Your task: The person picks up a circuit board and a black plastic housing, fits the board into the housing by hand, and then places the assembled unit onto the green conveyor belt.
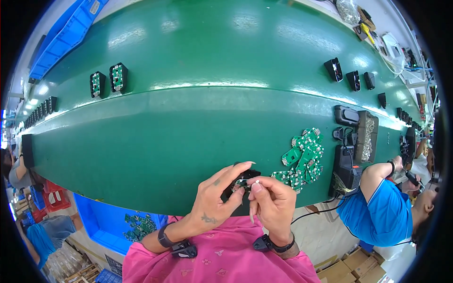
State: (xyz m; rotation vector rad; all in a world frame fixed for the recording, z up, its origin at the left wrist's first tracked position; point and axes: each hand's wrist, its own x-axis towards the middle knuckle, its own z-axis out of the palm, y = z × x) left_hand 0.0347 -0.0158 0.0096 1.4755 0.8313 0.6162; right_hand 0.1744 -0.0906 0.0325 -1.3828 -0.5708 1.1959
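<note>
My left hand is wrapped around a small black plastic housing at the near edge of the table, thumb and fingers on either side of it. Part of a green circuit board shows inside the housing, mostly hidden by my fingers. Over the housing, my right hand is closed in a pinch, thumb against forefinger. A tiny white piece shows at those fingertips; its kind is too small to tell. Just right of my hands lies a loose pile of green circuit boards.
At right stand a black soldering-station-like unit and a tray of small metal parts. Black housings with boards sit far left; other housings far right. A blue bin is below the left edge. A blue-shirted person works at right.
</note>
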